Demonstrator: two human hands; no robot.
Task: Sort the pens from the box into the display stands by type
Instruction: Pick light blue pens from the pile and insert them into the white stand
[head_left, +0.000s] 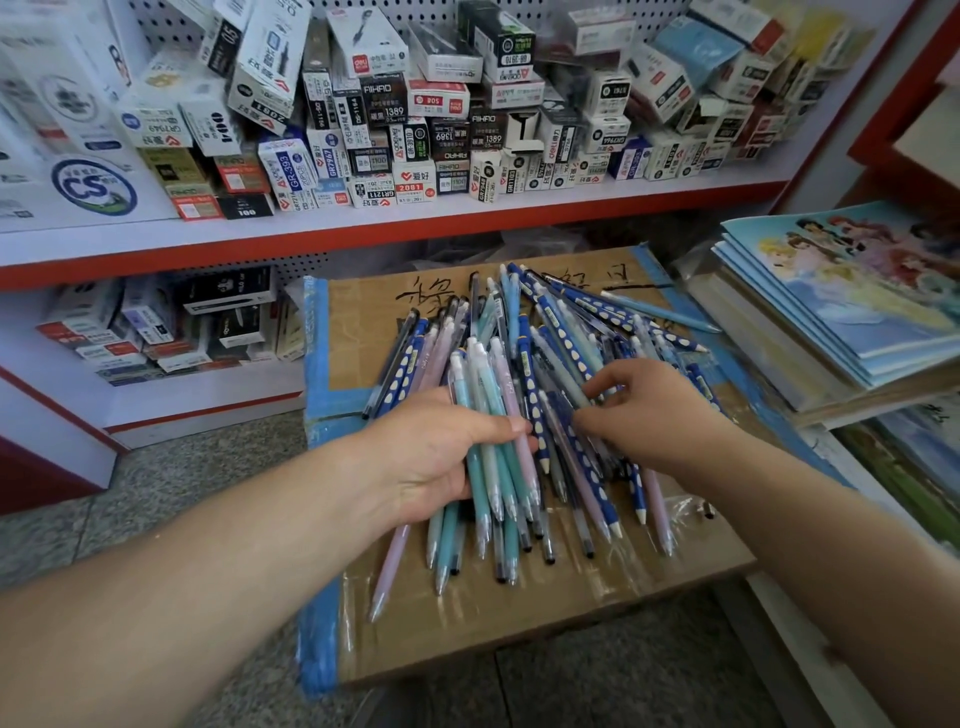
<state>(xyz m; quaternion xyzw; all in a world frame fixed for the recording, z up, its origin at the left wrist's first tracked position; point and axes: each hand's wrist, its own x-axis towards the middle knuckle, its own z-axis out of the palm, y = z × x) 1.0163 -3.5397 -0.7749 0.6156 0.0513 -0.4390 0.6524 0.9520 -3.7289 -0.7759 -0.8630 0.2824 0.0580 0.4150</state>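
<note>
A: Surface?
B: Taped cardboard box (519, 613), centre frame. Pens (550, 332) heaped loose on top.
A: Hands?
B: Left hand (431, 452) clamped round a pastel bundle (493, 467). Right hand (654, 410) dug into the heap; grip unclear.
A: Room?
B: Shelf (363, 228) of pen cartons (384, 104) above; notebooks (857, 291) at right.

Smooth, glossy plastic pens (519, 374) lie on a matt brown cardboard box (519, 613) strapped with shiny clear tape (649, 545) and blue tape (317, 364). At 3 o'clock, notebooks (857, 291) have glossy paper covers. At 12 o'clock, printed card cartons (415, 130). At 9 o'clock, a speckled stone floor (182, 478).
</note>
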